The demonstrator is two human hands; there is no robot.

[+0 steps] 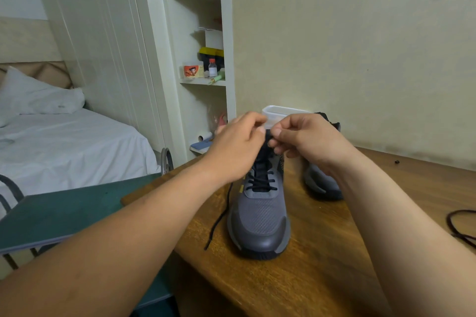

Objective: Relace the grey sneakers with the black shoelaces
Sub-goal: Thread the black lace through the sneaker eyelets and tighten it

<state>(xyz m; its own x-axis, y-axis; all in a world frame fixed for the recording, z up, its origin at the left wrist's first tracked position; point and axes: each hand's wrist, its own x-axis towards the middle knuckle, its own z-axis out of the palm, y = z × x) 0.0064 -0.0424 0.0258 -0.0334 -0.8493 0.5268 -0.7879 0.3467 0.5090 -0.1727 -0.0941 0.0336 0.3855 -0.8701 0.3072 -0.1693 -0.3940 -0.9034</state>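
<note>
Two hands meet over the collar of the near grey sneaker (260, 216). It stands upright near the middle of the bench (322, 278), with its rounded toe pointing at the person and its long axis running straight away from them toward the wall. The left hand (239, 147) and right hand (306, 141) are level with each other, one on each side of the tongue, so neither is nearer. Thumb and forefinger of each pinch something black at the top of the lacing. It is probably the black shoelace (261, 180), though it could be the tongue's edge.

Below the hands the thin lace crosses the lower eyelets in neat rungs, and its free end (219, 216) trails down the shoe's left side onto the wood. The upper is textured knit mesh, with a smooth, slightly glossy toe cap and a dark sole.

The second grey sneaker (322, 185) sits behind the right wrist, toward the bench's far edge. Another dark lace (449, 222) curls at the right edge. On the near shoe, the top eyelets seem to be what remains.
</note>
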